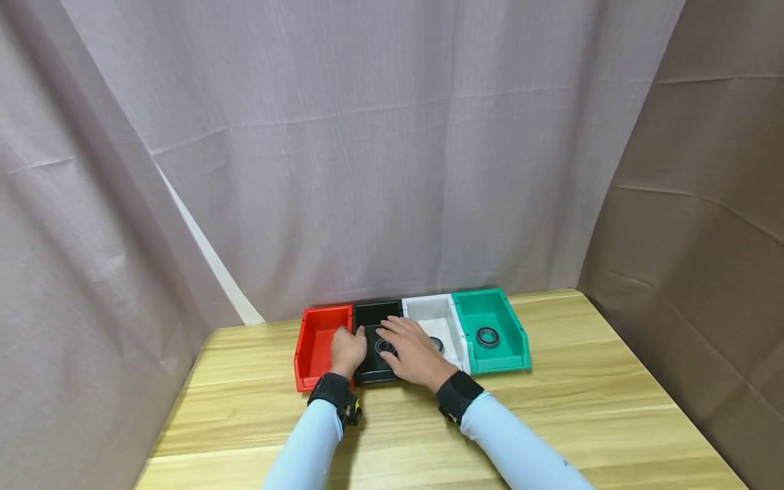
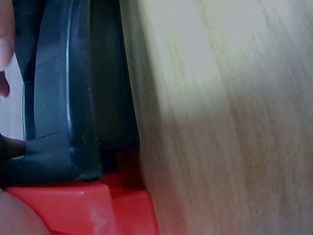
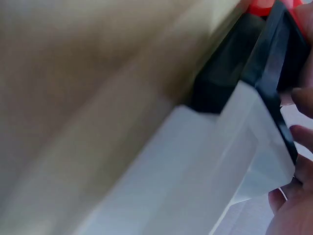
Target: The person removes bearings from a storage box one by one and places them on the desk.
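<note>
Four open plastic bins stand side by side: a red bin [image 1: 306, 348], a black bin [image 1: 378, 376], a white bin [image 1: 456, 340] and a green bin [image 1: 519, 347]. My left hand [image 1: 348, 350] holds the adjoining walls of the red and black bins, its thumb on the black side. Over the wall between the black and white bins rests my right hand [image 1: 416, 350], fingers fairly straight and reaching into the black bin. A ring bearing [image 1: 381, 345] lies there, partly covered by that hand. Another bearing [image 1: 437, 343] shows in the white bin, partly hidden.
A third bearing [image 1: 487, 337] lies flat in the green bin. The bins stand near the back of a wooden table [image 1: 245, 401]. A grey curtain [image 1: 392, 170] hangs right behind them, and a brown one [image 1: 692, 238] borders the right side.
</note>
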{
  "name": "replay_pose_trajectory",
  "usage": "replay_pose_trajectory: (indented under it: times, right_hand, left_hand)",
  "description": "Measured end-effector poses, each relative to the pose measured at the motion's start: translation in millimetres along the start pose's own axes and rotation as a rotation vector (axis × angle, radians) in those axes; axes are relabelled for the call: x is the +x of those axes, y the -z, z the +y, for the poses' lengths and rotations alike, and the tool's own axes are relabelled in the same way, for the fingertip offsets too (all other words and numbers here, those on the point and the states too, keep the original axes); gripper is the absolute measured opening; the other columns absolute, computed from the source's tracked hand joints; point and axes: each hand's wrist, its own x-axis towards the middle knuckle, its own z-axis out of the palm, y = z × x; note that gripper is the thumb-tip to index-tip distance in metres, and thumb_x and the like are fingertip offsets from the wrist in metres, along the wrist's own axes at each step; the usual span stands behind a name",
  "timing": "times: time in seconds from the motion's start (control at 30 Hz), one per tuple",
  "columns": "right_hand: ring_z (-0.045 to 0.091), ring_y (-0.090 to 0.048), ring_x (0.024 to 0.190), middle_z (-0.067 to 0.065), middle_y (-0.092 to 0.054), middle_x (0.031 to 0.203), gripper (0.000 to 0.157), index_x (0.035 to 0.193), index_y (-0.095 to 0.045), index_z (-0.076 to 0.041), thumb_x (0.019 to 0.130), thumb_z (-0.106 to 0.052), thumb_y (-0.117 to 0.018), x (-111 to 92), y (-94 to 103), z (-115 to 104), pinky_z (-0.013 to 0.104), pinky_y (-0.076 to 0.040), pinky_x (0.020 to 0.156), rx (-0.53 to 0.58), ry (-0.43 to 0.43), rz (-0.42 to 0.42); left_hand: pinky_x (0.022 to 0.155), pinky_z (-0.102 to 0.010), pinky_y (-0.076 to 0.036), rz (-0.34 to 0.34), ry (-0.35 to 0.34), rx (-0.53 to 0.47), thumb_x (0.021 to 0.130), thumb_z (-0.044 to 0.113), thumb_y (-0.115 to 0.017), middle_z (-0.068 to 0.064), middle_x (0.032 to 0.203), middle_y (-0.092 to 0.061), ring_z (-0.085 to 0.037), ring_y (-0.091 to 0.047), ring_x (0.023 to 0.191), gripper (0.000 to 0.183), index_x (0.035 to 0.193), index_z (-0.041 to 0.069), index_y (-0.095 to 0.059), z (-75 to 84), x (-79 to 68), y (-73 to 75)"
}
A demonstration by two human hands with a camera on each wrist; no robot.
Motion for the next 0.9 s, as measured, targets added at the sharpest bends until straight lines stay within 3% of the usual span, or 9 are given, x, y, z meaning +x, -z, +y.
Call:
replay_pose_trajectory:
  times: [0.27,0.4,0.47,0.63,0.9]
  right_hand:
    - [0.03,-0.058,0.146,0.012,-0.067,0.15,0.049,0.141,-0.07,-0.009,0.101,-0.038,-0.071,21,-1.6,6,0.047,-0.034,0.13,-0.105,0.004,-0.184]
    - [0.026,-0.064,0.138,0.006,-0.071,0.144,0.056,0.142,-0.07,-0.013,0.096,-0.044,-0.077,29,-9.0,6,0.045,-0.035,0.127,-0.17,-0.031,-0.205]
    - [0.025,-0.067,0.133,0.005,-0.075,0.139,0.058,0.14,-0.071,-0.014,0.093,-0.046,-0.079,32,-11.9,4,0.044,-0.036,0.124,-0.205,-0.048,-0.206]
    - [0.024,-0.069,0.123,0.002,-0.081,0.122,0.052,0.127,-0.078,-0.018,0.086,-0.049,-0.082,35,-17.8,-2,0.042,-0.036,0.121,-0.342,-0.08,-0.237]
    - [0.021,-0.071,0.111,-0.003,-0.083,0.103,0.029,0.094,-0.083,-0.022,0.08,-0.047,-0.087,41,-19.8,-5,0.041,-0.035,0.12,-0.426,-0.092,-0.241]
  left_hand:
    - [0.094,-0.057,-0.057,-0.013,-0.008,-0.005,0.102,0.034,-0.064,-0.029,0.112,-0.073,-0.045,-0.068,0.104,0.047,0.116,-0.01,-0.066,-44.5,39.9,-31.8]
    - [0.096,-0.056,-0.056,-0.018,-0.016,0.011,0.104,0.035,-0.061,-0.03,0.116,-0.071,-0.047,-0.067,0.107,0.049,0.121,-0.011,-0.064,-40.7,36.5,-28.8]
    - [0.096,-0.056,-0.056,-0.023,-0.012,0.005,0.104,0.032,-0.062,-0.03,0.116,-0.071,-0.048,-0.067,0.107,0.047,0.12,-0.012,-0.064,-29.4,25.6,-20.1]
    - [0.086,-0.053,-0.056,-0.01,-0.013,-0.032,0.101,0.029,-0.065,-0.029,0.105,-0.072,-0.046,-0.068,0.097,0.041,0.109,-0.012,-0.066,-15.2,9.3,-9.5]
    - [0.087,-0.053,-0.055,0.014,-0.017,-0.011,0.102,0.032,-0.064,-0.026,0.103,-0.072,-0.043,-0.068,0.097,0.04,0.107,-0.008,-0.067,-32.3,28.1,-25.6]
